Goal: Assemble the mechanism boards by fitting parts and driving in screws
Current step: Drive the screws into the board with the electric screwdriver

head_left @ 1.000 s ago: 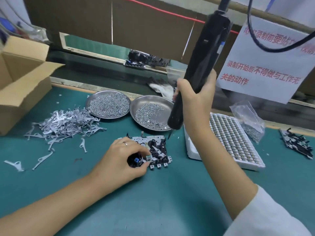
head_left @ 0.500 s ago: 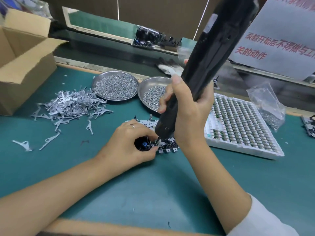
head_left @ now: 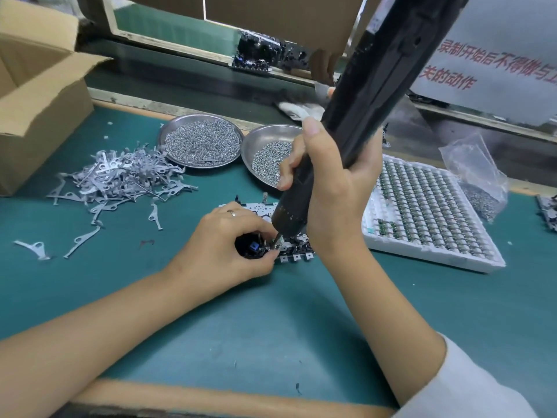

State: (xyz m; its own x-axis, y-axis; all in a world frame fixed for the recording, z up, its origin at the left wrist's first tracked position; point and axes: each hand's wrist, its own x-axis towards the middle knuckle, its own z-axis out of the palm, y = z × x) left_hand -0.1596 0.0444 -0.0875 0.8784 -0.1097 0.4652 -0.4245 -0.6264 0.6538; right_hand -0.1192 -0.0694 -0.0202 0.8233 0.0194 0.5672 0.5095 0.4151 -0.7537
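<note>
A small mechanism board (head_left: 294, 251) with black and metal parts lies on the green mat (head_left: 271, 327) in the middle. My left hand (head_left: 223, 248) grips its left end, thumb and fingers curled round a black part with a blue piece. My right hand (head_left: 328, 188) grips a long black electric screwdriver (head_left: 361, 101) that leans up to the right. Its bit touches the board just beside my left fingertips. Much of the board is hidden behind both hands.
Two metal dishes of screws (head_left: 202, 143) (head_left: 266, 161) stand behind the board. A heap of grey metal levers (head_left: 120, 179) lies at the left, beside a cardboard box (head_left: 39, 95). A white tray of small parts (head_left: 428, 218) and a plastic bag (head_left: 476, 179) sit at the right.
The screwdriver came down from above the dishes onto the board, and its bit now rests there. My left hand stayed on the board's left end. The view moved closer.
</note>
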